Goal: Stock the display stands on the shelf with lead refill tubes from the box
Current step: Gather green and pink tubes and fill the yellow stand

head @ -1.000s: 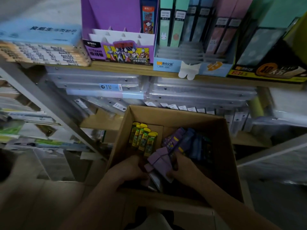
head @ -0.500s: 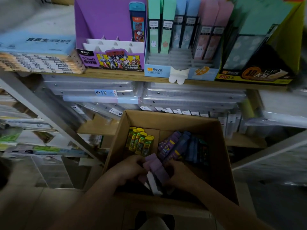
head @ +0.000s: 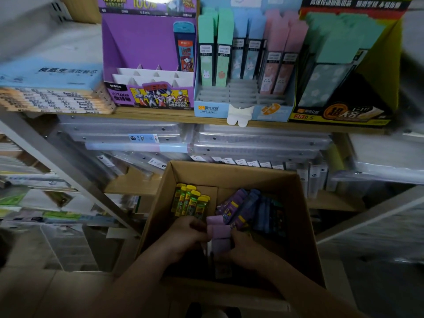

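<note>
Both hands are low inside the open brown cardboard box [head: 229,174], which sits below the wooden shelf [head: 160,113]. The left hand [head: 183,237] and the right hand [head: 246,250] close in from opposite sides on a small bundle of pale purple lead refill tubes [head: 219,232]. The fingers of each hand are curled round the bundle's edges, which stands roughly upright between them near the front of the box. How many tubes the bundle holds cannot be told in the dim light.

Further contents of the box: a row of green tubes with yellow caps [head: 190,201] along the left rear, and a leaning batch of dark purple and blue tubes [head: 249,208] at the right rear, just beside the held bundle.

On the shelf above, three stands side by side:
- a purple cardboard display stand [head: 142,44] with white tiered dividers, holding a single blue-capped tube [head: 185,50] at its right rear
- a light-blue display stand [head: 212,109] with green, blue and pink packs upright in its back rows, the front slots bare
- a yellow-and-black display stand [head: 380,65] with teal packs

Left of the stands lies a stack of notebooks [head: 52,97]. Under the shelf, clear plastic cases [head: 137,134] are stacked flat.
</note>
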